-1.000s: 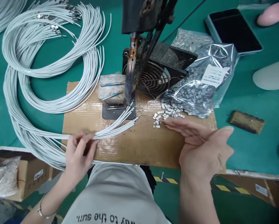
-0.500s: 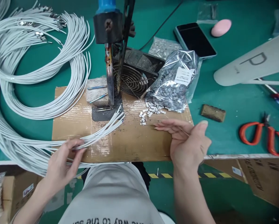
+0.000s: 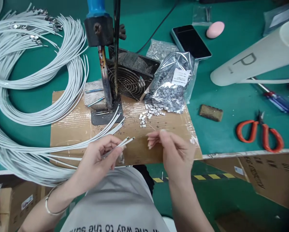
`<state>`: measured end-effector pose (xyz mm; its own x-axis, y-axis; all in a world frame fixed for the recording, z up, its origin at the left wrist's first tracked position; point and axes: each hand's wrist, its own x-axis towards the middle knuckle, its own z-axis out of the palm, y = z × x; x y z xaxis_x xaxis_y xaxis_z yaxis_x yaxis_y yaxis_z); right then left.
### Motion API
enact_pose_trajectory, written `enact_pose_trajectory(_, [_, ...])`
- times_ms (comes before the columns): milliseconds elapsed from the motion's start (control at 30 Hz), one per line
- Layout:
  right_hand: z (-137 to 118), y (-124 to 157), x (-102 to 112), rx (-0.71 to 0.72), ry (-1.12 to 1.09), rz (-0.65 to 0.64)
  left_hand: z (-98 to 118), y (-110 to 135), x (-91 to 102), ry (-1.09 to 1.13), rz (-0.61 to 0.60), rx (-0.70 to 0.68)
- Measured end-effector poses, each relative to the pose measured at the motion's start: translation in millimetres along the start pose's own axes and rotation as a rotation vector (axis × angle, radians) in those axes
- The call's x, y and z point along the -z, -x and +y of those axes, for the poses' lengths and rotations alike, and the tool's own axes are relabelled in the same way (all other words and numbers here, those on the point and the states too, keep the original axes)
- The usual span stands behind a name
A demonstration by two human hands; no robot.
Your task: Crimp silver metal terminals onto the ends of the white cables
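My left hand (image 3: 96, 161) is closed on a few white wires (image 3: 129, 140), whose dark-tipped ends stick out past the thumb toward the right. Facing it, my right hand (image 3: 177, 151) pinches thumb to fingers on a thin wire (image 3: 152, 128), of which only a short, faint piece shows. Between and beyond the hands lies a loose pile of small metal pieces (image 3: 150, 112) on the cardboard (image 3: 139, 151). Other white wire ends (image 3: 115, 120) lie beside the base of an upright soldering iron (image 3: 105, 77), its tip pointing down.
Coiled white wire bundles (image 3: 72, 77) cover the left side. Behind the cardboard are a small fan (image 3: 127, 82) and a bag of metal pieces (image 3: 168, 87). Farther right are a phone (image 3: 191, 42), a white tube (image 3: 241, 61), a brown block (image 3: 211, 112) and red-handled pliers (image 3: 263, 129).
My left hand has moved right and now holds a few wire ends apart from the rest. My right hand has come left and turned, its fingers drawn together. The view has shifted slightly.
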<state>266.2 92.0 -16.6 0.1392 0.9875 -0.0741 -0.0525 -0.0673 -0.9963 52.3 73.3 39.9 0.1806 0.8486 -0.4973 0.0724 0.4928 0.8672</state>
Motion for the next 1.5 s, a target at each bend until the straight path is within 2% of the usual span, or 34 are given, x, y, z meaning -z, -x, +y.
enact_pose_trajectory(167, [-6,8,-18,-0.079,-0.087,-0.254,0,6,-0.3,0.127,0.143,0.043])
enact_pose_trajectory(300, [-12,5,-32,-0.177,-0.168,-0.339,1,12,-1.4,0.18,0.174,0.069])
enact_pose_trajectory(400, [-18,4,-38,-0.246,-0.222,-0.35,1,13,0.0,0.21,0.13,0.103])
enact_pose_trajectory(633, [-17,7,-39,-0.182,-0.239,-0.38,-4,9,8.4,0.23,-0.083,0.102])
enact_pose_trajectory(700, [-15,6,-39,-0.186,-0.298,-0.382,-5,7,8.2,0.251,-0.099,0.103])
enact_pose_trajectory(800, [-11,5,-37,-0.206,-0.367,-0.339,-6,6,7.0,0.299,-0.065,0.101])
enact_pose_trajectory(933, [-8,7,-35,-0.189,-0.322,-0.267,-8,7,8.1,0.328,-0.027,0.103])
enact_pose_trajectory(1100, [-12,14,-38,-0.133,-0.218,-0.352,-10,8,9.3,0.314,-0.004,0.047])
enact_pose_trajectory(1233, [-13,15,-41,-0.094,-0.203,-0.333,-9,7,7.5,0.291,0.01,0.042])
enact_pose_trajectory(1367, [-12,15,-42,-0.119,-0.222,-0.327,-5,7,4.2,0.276,0.066,0.06])
enact_pose_trajectory(1500, [-9,15,-41,-0.208,-0.246,-0.344,0,9,1.0,0.26,0.108,0.07])
